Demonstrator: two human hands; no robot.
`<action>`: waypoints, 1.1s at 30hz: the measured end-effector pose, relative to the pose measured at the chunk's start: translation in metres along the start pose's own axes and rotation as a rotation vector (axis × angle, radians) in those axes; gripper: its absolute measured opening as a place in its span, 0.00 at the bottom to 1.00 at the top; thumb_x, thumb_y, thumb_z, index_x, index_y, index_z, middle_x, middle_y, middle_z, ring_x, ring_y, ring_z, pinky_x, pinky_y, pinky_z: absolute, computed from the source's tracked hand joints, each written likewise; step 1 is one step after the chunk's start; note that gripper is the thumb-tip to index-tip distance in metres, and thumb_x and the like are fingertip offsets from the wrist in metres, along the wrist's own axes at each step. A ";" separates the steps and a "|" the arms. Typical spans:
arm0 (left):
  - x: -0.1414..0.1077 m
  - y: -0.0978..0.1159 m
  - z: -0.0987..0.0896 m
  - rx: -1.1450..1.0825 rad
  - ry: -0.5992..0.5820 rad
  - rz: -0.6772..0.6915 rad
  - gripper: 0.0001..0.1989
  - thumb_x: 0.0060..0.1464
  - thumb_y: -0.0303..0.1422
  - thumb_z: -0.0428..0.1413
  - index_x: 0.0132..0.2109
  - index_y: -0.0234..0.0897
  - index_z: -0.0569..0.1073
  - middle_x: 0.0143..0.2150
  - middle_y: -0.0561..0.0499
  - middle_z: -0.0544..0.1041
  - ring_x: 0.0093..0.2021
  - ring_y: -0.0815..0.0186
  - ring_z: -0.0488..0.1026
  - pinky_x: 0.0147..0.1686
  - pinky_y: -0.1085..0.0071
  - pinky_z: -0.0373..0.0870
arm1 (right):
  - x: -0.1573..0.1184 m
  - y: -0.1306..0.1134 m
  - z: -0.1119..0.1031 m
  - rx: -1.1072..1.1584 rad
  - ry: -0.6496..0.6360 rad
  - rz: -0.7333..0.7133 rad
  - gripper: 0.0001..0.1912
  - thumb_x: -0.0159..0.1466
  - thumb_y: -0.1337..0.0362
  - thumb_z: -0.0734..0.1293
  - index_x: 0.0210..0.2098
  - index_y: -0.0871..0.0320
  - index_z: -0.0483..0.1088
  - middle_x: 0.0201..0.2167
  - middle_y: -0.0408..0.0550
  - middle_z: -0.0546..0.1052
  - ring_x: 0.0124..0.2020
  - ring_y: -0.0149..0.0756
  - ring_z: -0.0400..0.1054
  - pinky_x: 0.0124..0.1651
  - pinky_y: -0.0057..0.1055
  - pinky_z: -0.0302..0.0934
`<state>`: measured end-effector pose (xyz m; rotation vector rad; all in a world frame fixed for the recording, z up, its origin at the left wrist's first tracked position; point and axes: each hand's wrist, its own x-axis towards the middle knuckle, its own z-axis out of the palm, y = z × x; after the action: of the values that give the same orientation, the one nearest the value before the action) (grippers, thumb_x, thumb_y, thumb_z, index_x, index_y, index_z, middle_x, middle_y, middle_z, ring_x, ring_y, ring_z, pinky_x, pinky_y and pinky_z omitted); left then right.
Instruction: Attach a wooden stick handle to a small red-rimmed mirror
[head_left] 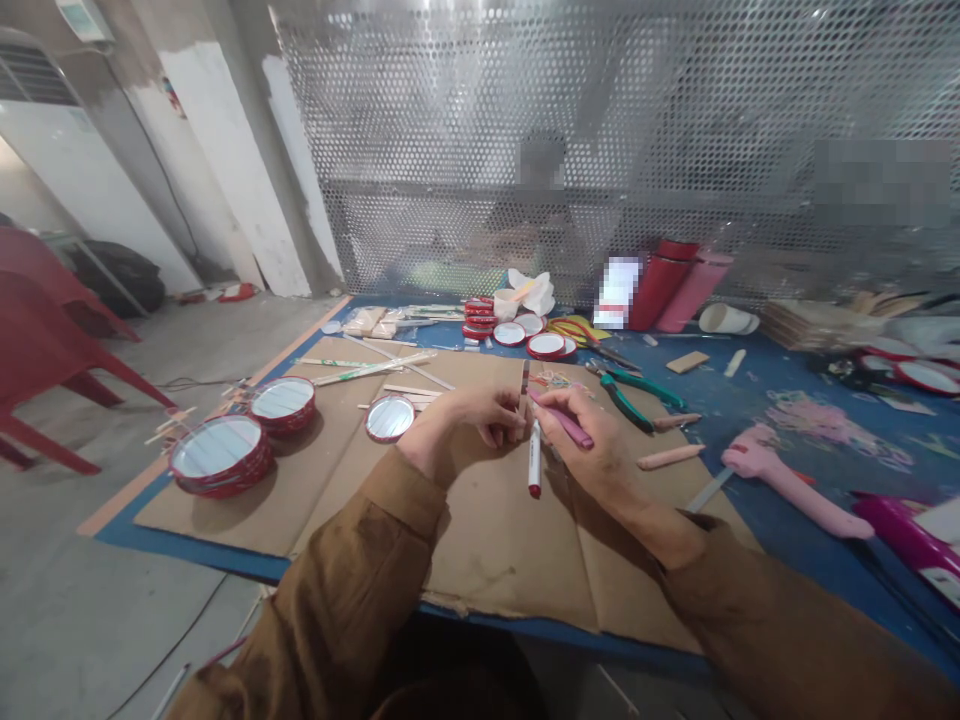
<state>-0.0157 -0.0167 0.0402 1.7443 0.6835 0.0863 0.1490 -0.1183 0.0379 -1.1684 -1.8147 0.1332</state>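
Observation:
My left hand (pixel 461 425) and my right hand (pixel 592 445) meet above a folded cardboard sheet (pixel 495 560). A thin wooden stick (pixel 523 388) stands upright from my left fingers. My right fingers grip a pink marker (pixel 564 418), which slants across them. A white marker with a red end (pixel 534 465) hangs just below the gap between my hands, and I cannot tell which hand holds it. Nearest my left hand, a small round mirror (pixel 389 418) lies on the cardboard.
Red-rimmed round mirrors (pixel 221 455) lie left on the cardboard, with loose sticks nearby. Green-handled pliers (pixel 626 395) and a pink glue gun (pixel 787 490) lie right on the blue mat (pixel 750 380). A perforated metal screen (pixel 675 130) stands behind, and red plastic chairs (pixel 45 340) stand left.

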 end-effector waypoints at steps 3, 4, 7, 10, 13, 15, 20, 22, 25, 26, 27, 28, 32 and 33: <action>0.001 -0.001 0.000 -0.009 -0.012 -0.001 0.02 0.48 0.27 0.55 0.32 0.33 0.71 0.25 0.54 0.72 0.23 0.72 0.70 0.24 0.76 0.68 | 0.000 -0.001 0.000 0.000 0.006 0.000 0.03 0.65 0.63 0.63 0.37 0.54 0.68 0.34 0.47 0.76 0.37 0.39 0.72 0.41 0.36 0.64; 0.001 -0.001 0.000 -0.012 -0.010 -0.003 0.02 0.48 0.27 0.55 0.32 0.33 0.70 0.25 0.54 0.72 0.23 0.72 0.70 0.24 0.76 0.68 | 0.001 -0.001 0.000 0.000 0.002 -0.006 0.04 0.65 0.63 0.63 0.37 0.54 0.68 0.34 0.47 0.76 0.37 0.39 0.72 0.41 0.36 0.64; 0.000 0.001 0.001 -0.011 0.012 -0.006 0.02 0.49 0.26 0.54 0.33 0.33 0.70 0.24 0.54 0.72 0.23 0.72 0.70 0.24 0.76 0.68 | 0.001 -0.001 -0.001 -0.002 -0.015 -0.018 0.04 0.65 0.63 0.63 0.37 0.54 0.69 0.35 0.47 0.77 0.37 0.40 0.72 0.41 0.37 0.65; -0.003 0.005 0.002 -0.005 0.012 -0.014 0.02 0.49 0.26 0.54 0.33 0.33 0.70 0.23 0.55 0.71 0.24 0.72 0.70 0.25 0.77 0.68 | 0.001 0.000 0.000 -0.011 -0.005 -0.026 0.03 0.65 0.63 0.63 0.37 0.54 0.68 0.35 0.47 0.77 0.37 0.40 0.72 0.42 0.37 0.65; -0.004 0.007 0.002 -0.001 0.017 -0.022 0.02 0.49 0.25 0.54 0.33 0.34 0.70 0.24 0.55 0.71 0.24 0.72 0.70 0.25 0.77 0.68 | 0.001 0.000 0.000 -0.013 -0.007 -0.030 0.03 0.64 0.63 0.63 0.38 0.53 0.69 0.34 0.47 0.77 0.36 0.40 0.72 0.41 0.37 0.65; -0.004 0.007 0.002 -0.002 0.009 -0.018 0.01 0.49 0.26 0.55 0.32 0.33 0.70 0.24 0.55 0.72 0.24 0.72 0.70 0.25 0.77 0.68 | 0.001 0.001 0.000 -0.007 0.001 -0.028 0.03 0.65 0.63 0.63 0.38 0.53 0.69 0.34 0.47 0.77 0.37 0.40 0.72 0.41 0.37 0.65; -0.003 0.005 0.002 -0.011 0.011 -0.004 0.03 0.48 0.28 0.56 0.32 0.34 0.70 0.24 0.55 0.71 0.24 0.72 0.70 0.24 0.77 0.68 | 0.001 0.001 0.000 -0.003 -0.009 -0.003 0.04 0.65 0.62 0.63 0.37 0.53 0.69 0.34 0.47 0.77 0.36 0.40 0.72 0.41 0.37 0.65; -0.003 0.005 0.001 -0.010 0.011 0.004 0.03 0.48 0.28 0.56 0.32 0.34 0.70 0.24 0.55 0.71 0.24 0.72 0.70 0.24 0.77 0.67 | 0.001 0.000 -0.001 -0.005 -0.003 -0.001 0.03 0.65 0.62 0.63 0.37 0.54 0.68 0.34 0.47 0.77 0.36 0.39 0.72 0.40 0.37 0.65; -0.003 0.004 0.001 -0.002 0.000 0.004 0.02 0.48 0.28 0.56 0.32 0.33 0.70 0.24 0.54 0.71 0.24 0.72 0.70 0.25 0.77 0.68 | 0.001 -0.002 -0.001 -0.012 -0.019 -0.006 0.03 0.65 0.63 0.63 0.37 0.54 0.68 0.32 0.47 0.76 0.35 0.39 0.71 0.39 0.36 0.64; -0.003 0.004 0.000 -0.003 -0.001 0.002 0.02 0.48 0.28 0.56 0.32 0.33 0.70 0.24 0.54 0.72 0.24 0.72 0.70 0.24 0.77 0.68 | 0.001 -0.002 -0.002 -0.012 -0.027 -0.010 0.03 0.65 0.63 0.63 0.37 0.54 0.68 0.32 0.47 0.76 0.35 0.39 0.71 0.39 0.36 0.64; -0.002 0.003 0.000 -0.004 -0.005 0.001 0.02 0.49 0.28 0.56 0.32 0.33 0.70 0.24 0.54 0.72 0.24 0.72 0.70 0.24 0.77 0.68 | 0.001 -0.002 -0.002 -0.011 -0.031 -0.013 0.03 0.65 0.63 0.63 0.37 0.54 0.68 0.32 0.47 0.76 0.35 0.39 0.71 0.39 0.36 0.64; -0.002 0.003 0.000 -0.007 -0.006 0.002 0.03 0.49 0.29 0.56 0.32 0.33 0.70 0.24 0.54 0.72 0.24 0.72 0.70 0.25 0.77 0.68 | 0.001 -0.002 -0.002 -0.010 -0.027 -0.015 0.03 0.65 0.63 0.63 0.36 0.53 0.68 0.33 0.47 0.76 0.35 0.39 0.71 0.39 0.36 0.64; -0.001 0.001 0.000 -0.018 -0.016 0.011 0.03 0.48 0.29 0.57 0.31 0.33 0.70 0.24 0.55 0.72 0.24 0.72 0.70 0.25 0.78 0.68 | 0.001 -0.002 -0.001 0.006 0.007 0.002 0.03 0.65 0.63 0.63 0.37 0.53 0.68 0.34 0.47 0.76 0.37 0.39 0.71 0.41 0.37 0.65; -0.001 0.000 0.000 -0.017 -0.017 0.013 0.03 0.48 0.29 0.57 0.31 0.33 0.70 0.24 0.55 0.71 0.24 0.72 0.70 0.25 0.78 0.68 | 0.001 -0.001 -0.001 0.006 0.011 0.002 0.03 0.65 0.62 0.63 0.37 0.53 0.68 0.34 0.47 0.76 0.37 0.39 0.71 0.41 0.37 0.65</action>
<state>-0.0164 -0.0171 0.0407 1.7314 0.6573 0.0851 0.1484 -0.1189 0.0393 -1.1642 -1.8027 0.1333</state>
